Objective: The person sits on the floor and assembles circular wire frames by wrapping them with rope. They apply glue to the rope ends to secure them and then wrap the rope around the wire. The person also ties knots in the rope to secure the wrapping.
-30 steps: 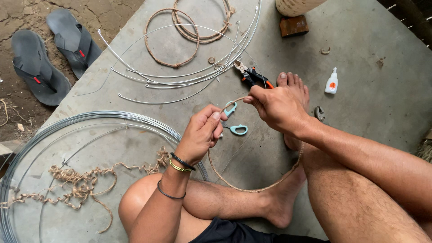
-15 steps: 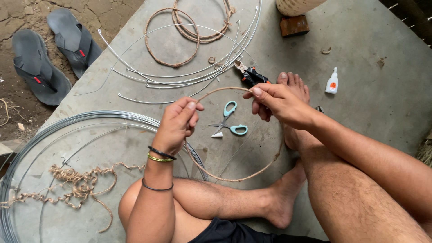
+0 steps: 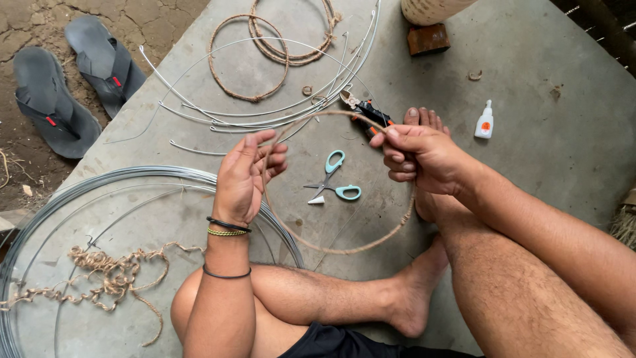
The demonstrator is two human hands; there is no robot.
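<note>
A twine-wrapped wire ring [image 3: 344, 248] is held flat between both hands above the concrete slab. My left hand [image 3: 245, 176] grips its left side with the fingers curled round the rim. My right hand [image 3: 421, 156] pinches the far right part of the rim. Teal-handled scissors [image 3: 334, 182] lie on the slab, seen through the ring. Black and orange pliers [image 3: 364, 111] lie just beyond my right hand, beside my toes.
Bent wire lengths [image 3: 265, 113] and two rope-wrapped rings [image 3: 248, 59] lie further out. A big wire coil [image 3: 112, 179] with loose twine [image 3: 112, 278] sits at left. A small glue bottle [image 3: 485, 122] is at right, sandals [image 3: 73, 73] at far left, a brick [image 3: 427, 38] at top.
My left hand moved left and took hold of the ring's left side. The ring was raised and turned so the scissors now show through it. My right hand stayed near the pliers.
</note>
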